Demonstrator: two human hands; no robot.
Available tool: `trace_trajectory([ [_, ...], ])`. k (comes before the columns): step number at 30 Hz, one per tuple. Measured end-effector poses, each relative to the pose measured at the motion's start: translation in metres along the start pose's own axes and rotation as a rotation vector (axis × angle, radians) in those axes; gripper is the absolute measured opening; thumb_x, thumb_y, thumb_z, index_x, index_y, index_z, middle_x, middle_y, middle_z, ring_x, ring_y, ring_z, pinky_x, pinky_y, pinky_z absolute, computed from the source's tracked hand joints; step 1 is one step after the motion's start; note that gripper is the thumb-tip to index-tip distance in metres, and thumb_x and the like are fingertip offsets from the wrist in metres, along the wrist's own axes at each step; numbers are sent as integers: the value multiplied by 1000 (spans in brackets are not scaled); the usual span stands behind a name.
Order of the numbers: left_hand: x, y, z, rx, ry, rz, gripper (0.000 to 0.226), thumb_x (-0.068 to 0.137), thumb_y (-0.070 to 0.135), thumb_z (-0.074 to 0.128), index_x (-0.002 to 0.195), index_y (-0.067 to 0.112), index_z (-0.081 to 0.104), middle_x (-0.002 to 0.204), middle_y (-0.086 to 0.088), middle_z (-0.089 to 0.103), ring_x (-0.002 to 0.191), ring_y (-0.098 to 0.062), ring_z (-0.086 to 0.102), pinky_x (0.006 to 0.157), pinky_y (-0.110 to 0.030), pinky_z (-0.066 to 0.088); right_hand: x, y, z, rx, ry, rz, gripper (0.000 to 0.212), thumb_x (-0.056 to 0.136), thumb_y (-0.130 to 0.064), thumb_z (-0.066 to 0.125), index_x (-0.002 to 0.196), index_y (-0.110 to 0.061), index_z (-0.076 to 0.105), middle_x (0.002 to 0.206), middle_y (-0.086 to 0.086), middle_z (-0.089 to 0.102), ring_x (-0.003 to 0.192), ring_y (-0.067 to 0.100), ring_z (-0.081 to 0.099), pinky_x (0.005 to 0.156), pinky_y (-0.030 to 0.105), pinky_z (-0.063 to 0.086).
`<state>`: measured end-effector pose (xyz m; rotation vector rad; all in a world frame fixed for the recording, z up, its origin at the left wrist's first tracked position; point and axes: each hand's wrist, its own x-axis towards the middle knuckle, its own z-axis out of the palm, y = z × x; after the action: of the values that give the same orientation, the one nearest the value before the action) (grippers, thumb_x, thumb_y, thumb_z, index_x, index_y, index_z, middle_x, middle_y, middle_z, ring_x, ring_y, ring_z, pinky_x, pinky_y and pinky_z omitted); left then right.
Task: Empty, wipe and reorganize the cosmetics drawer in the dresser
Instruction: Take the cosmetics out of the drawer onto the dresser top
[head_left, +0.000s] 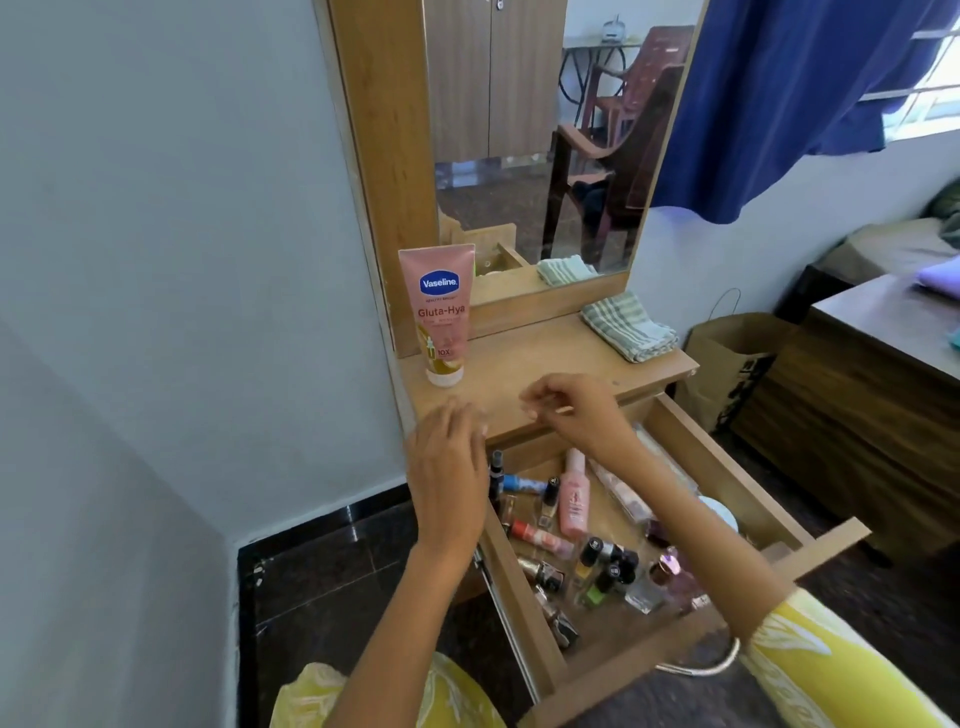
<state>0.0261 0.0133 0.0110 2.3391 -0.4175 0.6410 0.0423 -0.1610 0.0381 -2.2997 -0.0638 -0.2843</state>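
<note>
The dresser's wooden drawer (737, 483) is pulled out and holds several cosmetics: a pink bottle (574, 501), nail polish bottles (589, 558), small perfume bottles (667, 574) and tubes. A pink Vaseline lotion tube (439, 312) stands cap-down on the dresser top (535, 364). My left hand (449, 467) hovers at the top's front left edge, fingers relaxed, holding nothing. My right hand (566, 408) hangs over the front edge above the drawer, fingers loosely curled and blurred, with nothing plainly in it.
A folded green-striped cloth (628, 327) lies at the back right of the dresser top, below the mirror (540, 156). A brown paper bag (727, 358) stands on the floor to the right, beside a wooden desk (857, 415). A wall stands close on the left.
</note>
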Motion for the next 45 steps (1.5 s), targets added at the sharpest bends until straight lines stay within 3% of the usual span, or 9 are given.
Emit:
trace_trajectory([
  [3, -22, 1, 2, 122, -209, 2, 44, 100, 26, 39, 143, 16, 36, 151, -5, 31, 143, -20, 22, 118, -38, 12, -36, 11, -20, -164, -145, 19, 12, 83, -23, 70, 94, -19, 69, 87, -11, 67, 77, -3, 59, 68, 10, 43],
  [5, -29, -5, 7, 246, -318, -11, 49, 103, 34, 25, 149, 19, 17, 157, -2, 10, 146, -16, 2, 117, -35, -4, -53, 17, -18, -281, -208, 39, 17, 81, -34, 72, 92, -21, 67, 84, -15, 63, 73, -6, 56, 64, 9, 40],
  [9, -32, -8, 10, 365, -395, -10, 53, 103, 37, 16, 148, 17, -3, 158, -2, -7, 145, -16, -10, 115, -35, -10, -62, 27, 7, -496, -272, 73, 22, 80, -30, 70, 97, -18, 62, 98, -4, 67, 90, 13, 62, 67, 23, 41],
  [21, -35, -14, 7, 404, -425, 28, 56, 104, 28, 21, 145, 16, -15, 155, -2, -18, 142, -16, -18, 118, -37, -8, -65, 33, 21, -461, -348, 39, 23, 84, -21, 67, 107, -24, 64, 103, 2, 60, 94, 18, 57, 85, 37, 48],
  [25, -36, -14, 6, 401, -417, 33, 56, 103, 27, 22, 146, 16, -13, 156, -2, -17, 143, -16, -17, 117, -36, -9, -68, 35, 13, -389, -329, 80, 29, 80, -5, 65, 108, -14, 64, 103, 5, 63, 92, 20, 63, 81, 36, 53],
  [29, -36, -13, 6, 404, -419, 23, 56, 103, 26, 22, 146, 16, -13, 156, -3, -18, 143, -16, -17, 116, -36, -10, -68, 46, 3, -363, -58, 299, 9, 81, -9, 67, 90, -11, 69, 90, 6, 70, 86, 22, 64, 76, 38, 53],
  [33, -35, -9, 7, 393, -421, 0, 57, 103, 25, 24, 146, 16, -13, 156, -3, -17, 143, -16, -17, 113, -35, -13, -58, 51, 18, -477, -211, 523, 21, 83, -26, 67, 80, -9, 56, 90, 10, 66, 87, 25, 63, 57, 27, 44],
  [38, -35, -7, 7, 398, -428, -11, 58, 103, 24, 25, 146, 15, -13, 156, -4, -18, 143, -17, -18, 115, -36, -11, -47, 51, 37, -410, -106, 619, 30, 78, -25, 66, 64, -21, 40, 74, -1, 51, 68, 13, 51, 56, 28, 42],
  [45, -35, -6, 6, 415, -439, -9, 61, 102, 26, 28, 146, 15, -14, 156, -4, -19, 143, -17, -18, 114, -37, -11, -56, 59, 30, -177, -164, 772, 35, 72, -29, 76, 94, -7, 58, 92, 12, 67, 83, 25, 68, 76, 39, 59],
])
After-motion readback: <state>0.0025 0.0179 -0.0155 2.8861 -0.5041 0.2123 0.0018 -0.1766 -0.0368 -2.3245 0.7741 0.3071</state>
